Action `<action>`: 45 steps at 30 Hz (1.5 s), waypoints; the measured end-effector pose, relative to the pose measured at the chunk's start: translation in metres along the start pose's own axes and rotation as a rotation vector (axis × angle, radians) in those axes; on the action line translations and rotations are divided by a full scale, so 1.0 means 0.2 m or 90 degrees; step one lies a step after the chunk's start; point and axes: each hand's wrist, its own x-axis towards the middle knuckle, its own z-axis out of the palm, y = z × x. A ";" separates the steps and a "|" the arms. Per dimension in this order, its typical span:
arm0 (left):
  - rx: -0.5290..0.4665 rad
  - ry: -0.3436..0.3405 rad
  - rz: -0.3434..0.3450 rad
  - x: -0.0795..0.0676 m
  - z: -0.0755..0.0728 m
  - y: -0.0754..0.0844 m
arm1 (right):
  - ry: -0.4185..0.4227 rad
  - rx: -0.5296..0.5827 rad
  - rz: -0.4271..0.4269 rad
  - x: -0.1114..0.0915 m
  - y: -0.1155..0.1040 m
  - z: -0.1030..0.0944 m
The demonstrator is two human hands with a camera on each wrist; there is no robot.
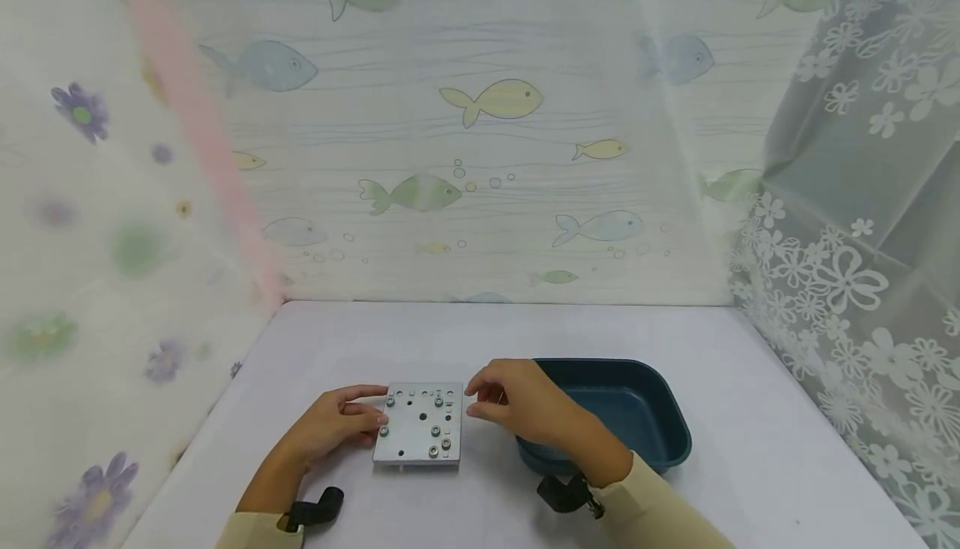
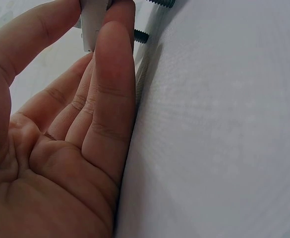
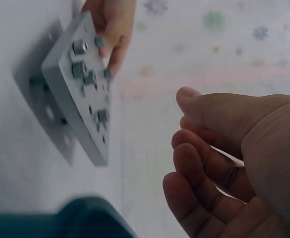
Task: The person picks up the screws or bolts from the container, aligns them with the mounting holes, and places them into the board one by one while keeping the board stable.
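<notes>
A square silver metal plate (image 1: 411, 439) with holes and several socket-head screws (image 1: 433, 451) lies face up in the head view. My left hand (image 1: 333, 424) holds it by the left edge, thumb on top beside a screw and fingers at the side and below. Threaded screw ends (image 2: 141, 36) stick out under the plate in the left wrist view, and the right wrist view shows the plate standing off the table on them. To the right of the plate, my right hand (image 1: 528, 403) hovers with loosely bent fingers (image 3: 187, 158) and nothing between them.
Behind my right forearm stands a dark teal plastic bin (image 1: 671, 424), partly covered by that hand and arm. White cloth covers the table (image 1: 360, 332). Curtains with fish and flowers (image 1: 495, 157) hang along the back and both sides.
</notes>
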 end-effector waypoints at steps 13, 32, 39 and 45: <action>-0.012 0.001 -0.005 0.00 0.01 0.01 | -0.006 0.034 0.074 -0.09 0.21 -0.22; -0.010 -0.004 0.002 0.00 0.01 0.00 | -0.073 0.011 0.185 -0.14 0.51 -0.33; -0.014 -0.002 -0.003 0.00 0.01 0.00 | -0.092 0.031 0.245 -0.13 0.52 -0.32; -0.018 -0.005 -0.001 0.00 0.01 0.00 | -0.093 0.023 0.285 -0.11 0.53 -0.30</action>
